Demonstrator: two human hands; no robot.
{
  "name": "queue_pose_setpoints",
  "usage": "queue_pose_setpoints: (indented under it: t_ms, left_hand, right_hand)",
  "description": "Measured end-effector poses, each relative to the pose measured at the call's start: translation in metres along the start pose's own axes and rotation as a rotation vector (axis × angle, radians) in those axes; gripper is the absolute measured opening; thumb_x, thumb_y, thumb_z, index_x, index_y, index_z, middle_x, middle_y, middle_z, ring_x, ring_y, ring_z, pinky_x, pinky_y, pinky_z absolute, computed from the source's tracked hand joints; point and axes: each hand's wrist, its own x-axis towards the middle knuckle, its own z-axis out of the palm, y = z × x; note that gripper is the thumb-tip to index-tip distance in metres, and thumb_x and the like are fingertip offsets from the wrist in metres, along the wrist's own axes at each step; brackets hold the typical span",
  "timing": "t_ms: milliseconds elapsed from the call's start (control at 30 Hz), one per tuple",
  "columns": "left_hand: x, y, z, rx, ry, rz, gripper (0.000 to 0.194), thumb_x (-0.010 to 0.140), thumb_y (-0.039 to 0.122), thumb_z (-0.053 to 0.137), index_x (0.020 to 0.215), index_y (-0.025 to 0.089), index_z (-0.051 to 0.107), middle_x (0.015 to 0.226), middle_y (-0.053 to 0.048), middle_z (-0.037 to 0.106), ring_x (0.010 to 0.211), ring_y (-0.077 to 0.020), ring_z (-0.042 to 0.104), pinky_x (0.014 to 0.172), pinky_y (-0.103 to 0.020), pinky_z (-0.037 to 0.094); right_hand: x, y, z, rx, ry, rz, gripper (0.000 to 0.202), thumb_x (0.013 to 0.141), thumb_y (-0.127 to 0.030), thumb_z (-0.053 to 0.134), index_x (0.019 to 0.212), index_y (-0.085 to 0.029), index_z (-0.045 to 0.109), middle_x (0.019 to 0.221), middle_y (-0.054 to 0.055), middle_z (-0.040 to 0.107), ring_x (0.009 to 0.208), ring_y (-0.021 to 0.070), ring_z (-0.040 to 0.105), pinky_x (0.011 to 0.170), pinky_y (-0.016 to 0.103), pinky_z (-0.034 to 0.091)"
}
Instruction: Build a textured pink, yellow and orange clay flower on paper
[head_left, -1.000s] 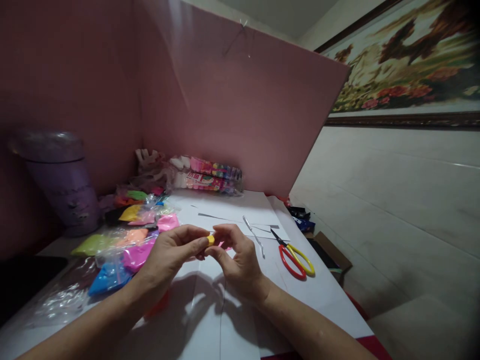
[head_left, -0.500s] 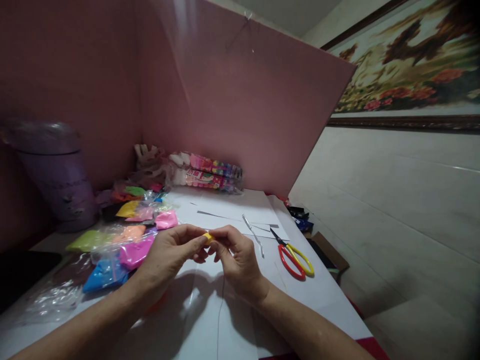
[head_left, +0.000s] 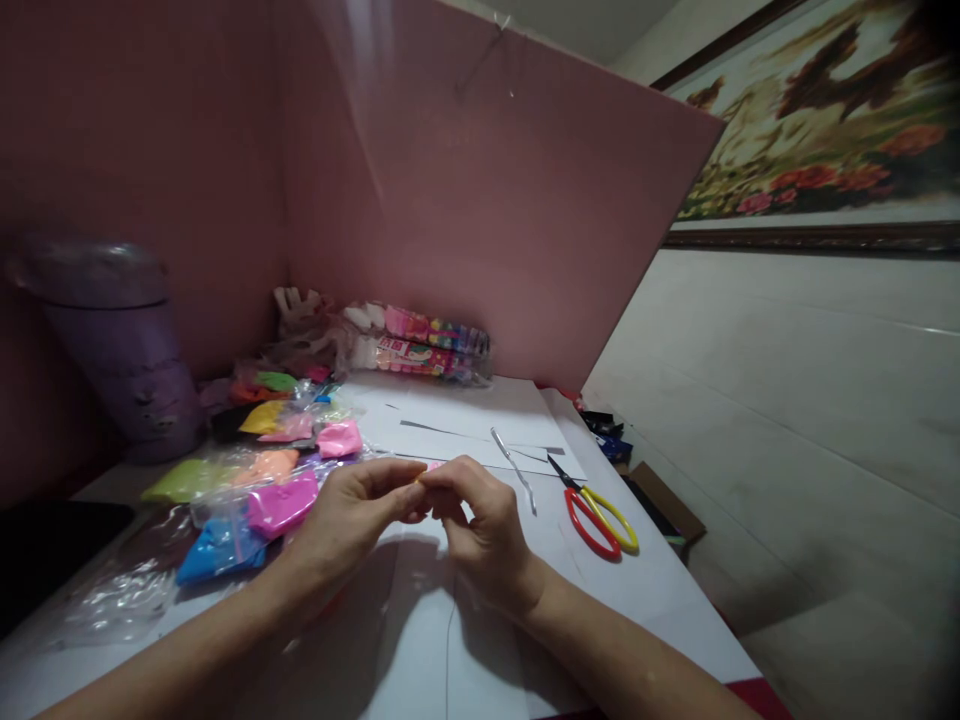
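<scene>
The person's left hand [head_left: 349, 515] and right hand [head_left: 489, 530] meet above the white-covered worktop [head_left: 645, 625], the fingers of both pinching a small yellow piece [head_left: 421, 479], mostly hidden between their tips. Bagged colored lumps [head_left: 283, 503] lie beside the left hand; the scissors [head_left: 577, 491] and a slim clear tool [head_left: 516, 468] lie to the right hand's right.

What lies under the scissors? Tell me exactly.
Under the scissors, the white tabletop covering shows through the handle loops and around them. What the blades and handles themselves cover cannot be seen.
</scene>
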Motion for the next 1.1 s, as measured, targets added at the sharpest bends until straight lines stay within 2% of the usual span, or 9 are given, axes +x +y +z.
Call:
queue_pose_setpoints:
  t_ms: [133,233,333,533,700,800,867,1000,1100]
  left_hand:
    - [0.003,-0.002,-0.005,-0.072,0.06,-0.031,0.016,0.065,0.028,0.077,0.078,0.018,0.074,0.07,-0.003,0.072,0.065,-0.0162,0.064,0.065,-0.027,0.051]
    - [0.003,-0.002,-0.005,-0.098,0.049,-0.051,0.019,0.064,0.029,0.078,0.077,0.016,0.073,0.069,-0.004,0.072,0.06,-0.0137,0.062,0.059,-0.024,0.05]
    - [0.001,-0.002,-0.005,-0.096,0.059,-0.072,0.025,0.067,0.032,0.077,0.085,0.016,0.07,0.071,-0.004,0.073,0.063,-0.0155,0.064,0.059,-0.025,0.05]
    - [0.0,-0.002,-0.006,-0.051,0.096,-0.06,0.026,0.073,0.04,0.071,0.086,0.017,0.069,0.073,-0.003,0.071,0.065,-0.0172,0.066,0.06,-0.027,0.052]
    - [0.002,-0.001,-0.008,-0.056,-0.041,-0.066,0.022,0.068,0.035,0.075,0.075,0.015,0.069,0.058,-0.001,0.066,0.051,-0.0124,0.058,0.053,-0.023,0.047]
    - [0.003,-0.001,-0.006,-0.052,-0.017,-0.062,0.024,0.066,0.037,0.076,0.065,0.015,0.067,0.051,0.001,0.061,0.045,-0.0112,0.054,0.047,-0.022,0.044]
    - [0.002,-0.002,-0.004,-0.054,0.012,-0.061,0.025,0.068,0.04,0.074,0.07,0.015,0.067,0.053,0.0,0.062,0.047,-0.0122,0.056,0.047,-0.023,0.045]
    - [0.004,-0.002,-0.005,-0.007,0.094,-0.09,0.032,0.071,0.043,0.069,0.089,0.016,0.068,0.068,-0.003,0.069,0.057,-0.0174,0.063,0.053,-0.029,0.05]
    - [0.012,0.004,-0.02,0.235,0.253,-0.003,0.028,0.067,0.036,0.069,0.087,0.016,0.068,0.069,-0.004,0.068,0.059,-0.0192,0.062,0.055,-0.03,0.049]
  right_hand:
    - [-0.001,-0.003,0.001,-0.009,0.029,0.028,0.03,0.078,-0.002,0.053,0.102,-0.02,0.06,0.083,0.003,0.06,0.07,0.0151,0.057,0.061,0.028,0.049]
    - [0.0,-0.005,0.002,-0.045,0.01,0.016,0.022,0.08,-0.01,0.061,0.1,-0.02,0.059,0.085,0.004,0.06,0.072,0.0156,0.057,0.059,0.028,0.048]
    - [0.0,-0.005,0.004,-0.069,-0.017,0.012,0.019,0.08,-0.01,0.06,0.096,-0.02,0.059,0.084,0.003,0.06,0.073,0.016,0.056,0.059,0.028,0.047]
    - [0.002,-0.004,0.002,-0.062,0.017,0.015,0.016,0.082,-0.01,0.056,0.094,-0.02,0.059,0.083,0.004,0.061,0.073,0.0164,0.056,0.06,0.028,0.047]
    - [0.002,-0.004,0.0,-0.105,0.004,-0.051,0.003,0.085,-0.018,0.058,0.087,-0.02,0.06,0.076,0.003,0.062,0.068,0.0162,0.055,0.06,0.029,0.047]
    - [0.0,-0.002,0.0,-0.094,-0.039,-0.095,0.007,0.083,-0.021,0.062,0.09,-0.02,0.059,0.077,0.004,0.062,0.067,0.016,0.056,0.059,0.028,0.047]
    - [0.0,-0.002,0.0,-0.097,-0.044,-0.102,0.008,0.085,-0.018,0.059,0.093,-0.019,0.059,0.08,0.005,0.062,0.07,0.0167,0.056,0.061,0.029,0.048]
    - [0.002,-0.005,0.0,-0.053,0.074,0.024,0.008,0.086,-0.018,0.054,0.093,-0.019,0.058,0.085,0.006,0.061,0.076,0.0174,0.057,0.066,0.031,0.049]
    - [0.006,-0.006,0.001,0.231,0.114,0.292,0.01,0.084,-0.025,0.058,0.091,-0.019,0.056,0.085,0.005,0.062,0.073,0.0168,0.059,0.06,0.03,0.052]
